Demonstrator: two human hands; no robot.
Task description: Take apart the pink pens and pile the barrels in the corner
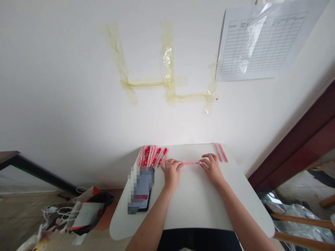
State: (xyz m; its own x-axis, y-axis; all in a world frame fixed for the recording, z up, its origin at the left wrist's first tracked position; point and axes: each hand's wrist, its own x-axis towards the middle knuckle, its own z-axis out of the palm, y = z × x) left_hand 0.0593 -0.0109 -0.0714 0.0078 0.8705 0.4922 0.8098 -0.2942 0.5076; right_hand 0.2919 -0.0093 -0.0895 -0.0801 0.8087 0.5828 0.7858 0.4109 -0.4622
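A slim pink pen (pixel 191 163) lies level between my hands over the white table (pixel 199 205). My left hand (pixel 172 171) pinches its left end, and the fingertips of my right hand (pixel 211 168) close on its right end. To the left of my left hand, a row of pink and red pens (pixel 149 156) rests along the table's back edge. Two more pink pens (pixel 221 153) lie side by side at the back right, beyond my right hand.
A phone (pixel 142 190), partly blurred out, lies on the table's left side. Behind the table rises a white wall (pixel 78 87) with yellowed tape strips (pixel 169 59) and a printed sheet (pixel 261 45). Bags and cables (pixel 87 212) sit on the floor at left; a wooden rail (pixel 303 222) stands at right.
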